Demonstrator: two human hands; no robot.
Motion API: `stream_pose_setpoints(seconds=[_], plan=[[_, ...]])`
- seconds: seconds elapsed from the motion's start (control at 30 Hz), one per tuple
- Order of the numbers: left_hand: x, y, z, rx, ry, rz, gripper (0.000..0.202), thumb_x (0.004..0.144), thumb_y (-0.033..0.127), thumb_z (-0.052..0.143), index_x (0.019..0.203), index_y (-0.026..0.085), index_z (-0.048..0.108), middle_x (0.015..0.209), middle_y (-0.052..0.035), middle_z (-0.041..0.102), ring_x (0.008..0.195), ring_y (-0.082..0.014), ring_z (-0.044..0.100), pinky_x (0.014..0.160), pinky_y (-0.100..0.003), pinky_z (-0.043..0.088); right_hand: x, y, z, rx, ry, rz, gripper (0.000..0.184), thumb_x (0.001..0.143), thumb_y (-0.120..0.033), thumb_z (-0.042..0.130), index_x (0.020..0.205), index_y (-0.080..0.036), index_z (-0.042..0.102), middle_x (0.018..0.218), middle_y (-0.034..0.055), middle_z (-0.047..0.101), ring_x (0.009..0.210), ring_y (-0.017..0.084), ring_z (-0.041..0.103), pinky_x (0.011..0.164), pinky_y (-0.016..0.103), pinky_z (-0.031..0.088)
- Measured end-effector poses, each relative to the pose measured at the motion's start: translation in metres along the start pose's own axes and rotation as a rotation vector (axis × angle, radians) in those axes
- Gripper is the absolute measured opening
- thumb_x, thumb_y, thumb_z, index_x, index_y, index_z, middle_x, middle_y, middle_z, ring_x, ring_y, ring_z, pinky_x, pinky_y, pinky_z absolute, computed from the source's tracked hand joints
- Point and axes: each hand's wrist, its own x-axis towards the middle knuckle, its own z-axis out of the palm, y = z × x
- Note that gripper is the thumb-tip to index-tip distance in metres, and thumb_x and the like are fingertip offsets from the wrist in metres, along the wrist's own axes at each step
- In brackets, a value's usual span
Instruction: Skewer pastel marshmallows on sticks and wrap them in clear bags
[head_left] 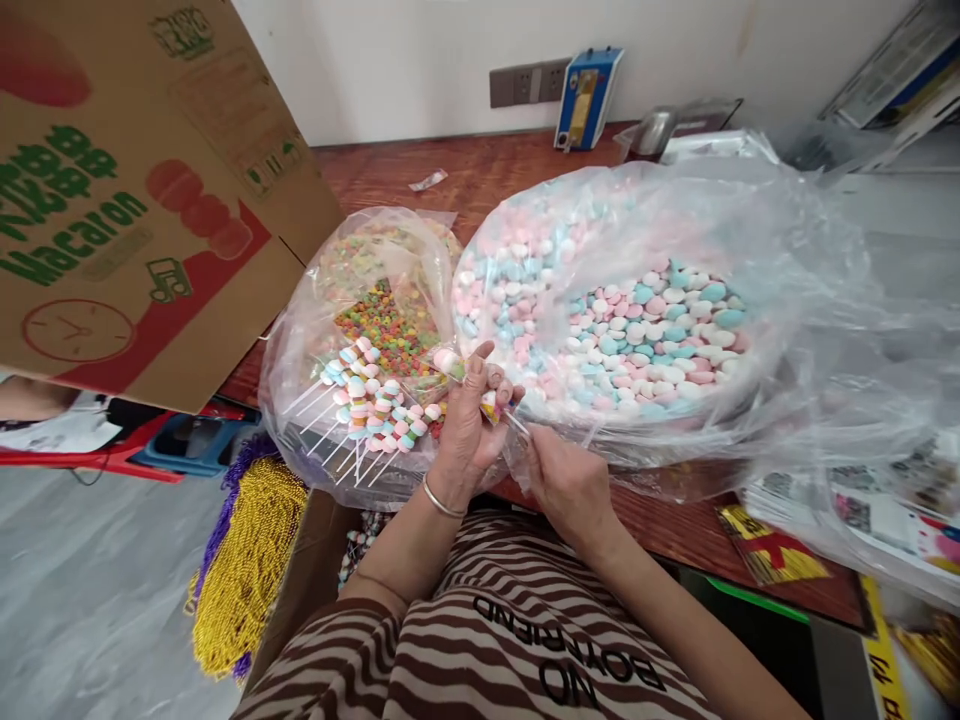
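My left hand point(471, 425) is closed around pastel candy pieces point(491, 404), with a pink piece point(445, 360) at my thumb tip. My right hand point(564, 478) pinches a thin clear stick point(517, 424) whose tip meets the candy in the left hand. Just left of my hands lie several finished candy skewers point(371, 405) on white sticks, inside a plastic-lined tub point(300, 330) that also holds small multicoloured beads point(388, 325). Beyond my hands a large plastic-lined basin point(735, 410) is full of pink, blue and white candies point(645, 335).
A Macaron cardboard box point(142, 200) stands at the left on the wooden table point(457, 170). Gold and purple bead strands point(244, 565) lie in a box at lower left. A blue device point(587, 95) leans on the wall. Printed packets point(862, 510) lie at the right.
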Motion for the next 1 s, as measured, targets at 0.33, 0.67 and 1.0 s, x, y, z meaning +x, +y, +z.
stream_pose_setpoints(seconds=[0.33,0.67,1.0], plan=[[-0.016,-0.040,0.003,0.099,0.021,-0.106,0.036,0.073,0.037,0.085,0.089,0.017,0.059,0.057,0.0098,0.047,0.057,-0.0071,0.054,0.076,-0.027,0.051,0.002,-0.009,0.002,-0.140,0.085,-0.007,0.039,0.105,-0.020,0.041,0.067,-0.021,0.051,0.050,-0.0007,0.051,0.045,0.014,0.042,0.053,0.032,0.024],[-0.013,-0.021,-0.010,0.122,-0.073,-0.107,0.033,0.082,0.038,0.078,0.106,0.017,0.070,0.099,-0.0056,0.075,0.087,-0.0149,0.070,0.081,-0.025,0.053,-0.002,0.004,0.002,-0.113,0.124,0.042,0.031,0.104,-0.020,0.038,0.083,-0.017,0.061,0.052,0.0000,0.055,0.048,0.015,0.048,0.057,0.032,0.030],[-0.006,-0.018,-0.018,0.165,-0.020,-0.119,0.029,0.079,0.030,0.082,0.102,0.014,0.074,0.098,-0.0065,0.076,0.084,-0.0136,0.069,0.078,-0.025,0.053,0.006,0.007,-0.012,0.857,-0.058,0.725,0.027,0.094,-0.042,0.055,0.108,-0.020,0.059,0.098,0.0059,0.072,0.083,0.020,0.066,0.069,0.029,0.049]])
